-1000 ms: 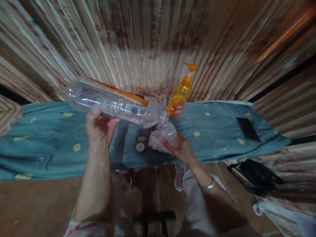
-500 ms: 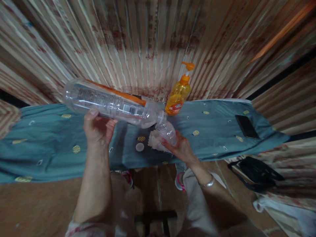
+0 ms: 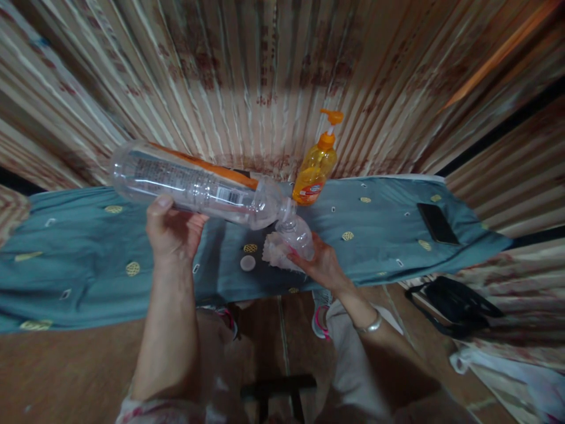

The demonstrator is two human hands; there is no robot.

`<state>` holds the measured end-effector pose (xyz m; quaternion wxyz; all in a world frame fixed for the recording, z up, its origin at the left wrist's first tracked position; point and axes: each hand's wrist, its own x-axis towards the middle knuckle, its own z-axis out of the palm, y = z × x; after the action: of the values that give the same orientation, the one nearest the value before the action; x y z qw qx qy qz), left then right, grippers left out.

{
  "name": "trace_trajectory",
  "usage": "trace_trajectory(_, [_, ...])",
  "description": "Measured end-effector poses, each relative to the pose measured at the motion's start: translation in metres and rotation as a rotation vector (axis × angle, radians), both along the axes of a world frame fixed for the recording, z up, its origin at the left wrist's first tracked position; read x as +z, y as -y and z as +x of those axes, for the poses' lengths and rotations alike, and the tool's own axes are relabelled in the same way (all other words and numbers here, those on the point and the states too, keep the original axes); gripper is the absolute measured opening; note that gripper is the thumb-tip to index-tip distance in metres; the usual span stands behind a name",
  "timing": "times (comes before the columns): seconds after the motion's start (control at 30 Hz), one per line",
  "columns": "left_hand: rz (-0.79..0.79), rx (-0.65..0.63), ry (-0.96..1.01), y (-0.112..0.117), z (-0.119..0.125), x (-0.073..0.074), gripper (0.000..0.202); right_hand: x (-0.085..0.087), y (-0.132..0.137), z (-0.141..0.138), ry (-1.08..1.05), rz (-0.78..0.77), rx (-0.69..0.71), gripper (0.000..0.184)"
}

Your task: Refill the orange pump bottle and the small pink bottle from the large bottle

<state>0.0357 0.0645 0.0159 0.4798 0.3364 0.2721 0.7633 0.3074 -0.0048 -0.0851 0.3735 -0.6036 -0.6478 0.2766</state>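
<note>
My left hand (image 3: 173, 228) grips a large clear plastic bottle (image 3: 194, 184) with an orange label, tipped almost flat, its open mouth pointing right and down. That mouth meets the neck of a small clear bottle (image 3: 298, 235), which my right hand (image 3: 323, 264) holds just above the teal cloth. A crumpled whitish wad (image 3: 275, 252) sits against the small bottle and my right fingers. A white cap (image 3: 248, 262) lies on the cloth just left of it.
A table covered in teal cloth (image 3: 79, 259) with yellow dots runs across the view. An orange pump bottle (image 3: 316, 169) stands at its back edge by the curtain. A dark phone (image 3: 436, 224) lies at the right end. A black bag (image 3: 454, 306) rests on the floor.
Both hands and both bottles keep the same pose; the view has only drifted slightly.
</note>
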Motion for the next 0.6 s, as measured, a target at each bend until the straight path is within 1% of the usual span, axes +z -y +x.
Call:
trace_trajectory(0.17, [0.031, 0.002, -0.005, -0.0003, 0.0016, 0.0009, 0.051, 0.0013, 0.0002, 0.0008, -0.003, -0.010, 0.012, 0.058])
trace_trajectory(0.33, [0.023, 0.003, -0.016, -0.0004, 0.0023, 0.0019, 0.055, 0.0013, 0.0004, 0.0010, 0.007, -0.012, 0.019, 0.058])
trace_trajectory(0.6, [0.004, 0.021, -0.021, 0.0007, 0.0021, 0.0033, 0.049, 0.0014, -0.0004, 0.0002, 0.008, -0.016, 0.009, 0.060])
